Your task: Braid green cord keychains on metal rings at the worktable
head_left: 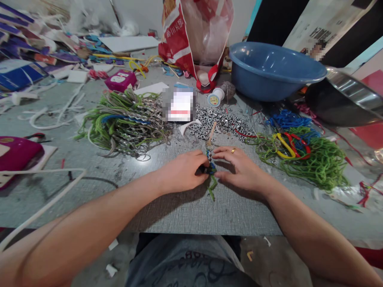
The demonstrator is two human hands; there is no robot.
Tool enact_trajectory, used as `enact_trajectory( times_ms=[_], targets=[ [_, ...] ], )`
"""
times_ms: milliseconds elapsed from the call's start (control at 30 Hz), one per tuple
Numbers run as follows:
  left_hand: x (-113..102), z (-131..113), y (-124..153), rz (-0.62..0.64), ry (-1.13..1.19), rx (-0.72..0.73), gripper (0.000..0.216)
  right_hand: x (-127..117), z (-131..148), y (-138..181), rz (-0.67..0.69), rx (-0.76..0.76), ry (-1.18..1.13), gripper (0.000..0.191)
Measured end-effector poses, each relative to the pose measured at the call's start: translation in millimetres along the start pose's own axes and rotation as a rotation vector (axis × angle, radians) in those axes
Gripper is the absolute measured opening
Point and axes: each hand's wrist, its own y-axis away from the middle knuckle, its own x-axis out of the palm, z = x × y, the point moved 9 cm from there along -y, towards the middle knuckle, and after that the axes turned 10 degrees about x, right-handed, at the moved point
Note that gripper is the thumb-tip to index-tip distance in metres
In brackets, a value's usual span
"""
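Near the table's front edge, my left hand (185,169) is closed, its fingers pinching a short braided cord (212,192) of green and blue strands with metal bits in it. My right hand (242,167), with a ring on one finger, is beside the cord's other side, thumb and fingers apart. Its fingertips lie close to the cord; whether they touch it I cannot tell. A thin tan strip (213,131) lies just beyond the cord's far end. Behind that, many small metal nuts (206,123) are scattered over the table.
Left is a heap of finished-looking green and grey braids (119,123). Right lie green cords (329,171) with yellow-and-red-handled scissors (284,145). Behind stand a blue basin (269,75), a red-and-white bag (179,44), a spool (216,97) and a blurred phone (180,105). A white cable (44,223) crosses left.
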Motion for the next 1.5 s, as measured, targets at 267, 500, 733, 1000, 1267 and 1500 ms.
enact_trajectory(
  times_ms=[267,500,733,1000,1267,1500],
  targets=[
    [6.8,-17.4,1.5,0.029,-0.049,0.200,0.023,1.3,5.3,-3.0,-0.062,-0.086,0.015,0.015],
    [15.4,-18.6,2.4,0.163,-0.162,0.243,0.034,10.3,8.2,-1.6,-0.017,-0.145,0.159,0.018],
    [16.5,-21.3,3.6,0.231,-0.162,0.255,0.036,11.3,7.7,-3.7,-0.055,-0.115,0.223,0.019],
    [14.5,-32.9,6.5,0.309,-0.180,0.369,0.042,11.3,3.9,-7.7,-0.131,-0.028,0.326,0.021],
    [14.9,-34.5,8.5,0.365,-0.202,0.368,0.043,11.9,-0.6,-10.5,-0.131,0.028,0.374,0.023],
    [-1.0,-5.9,-0.6,0.156,0.291,0.160,0.036,-3.4,30.4,5.5,-0.228,-0.225,0.178,0.017]
  ],
)
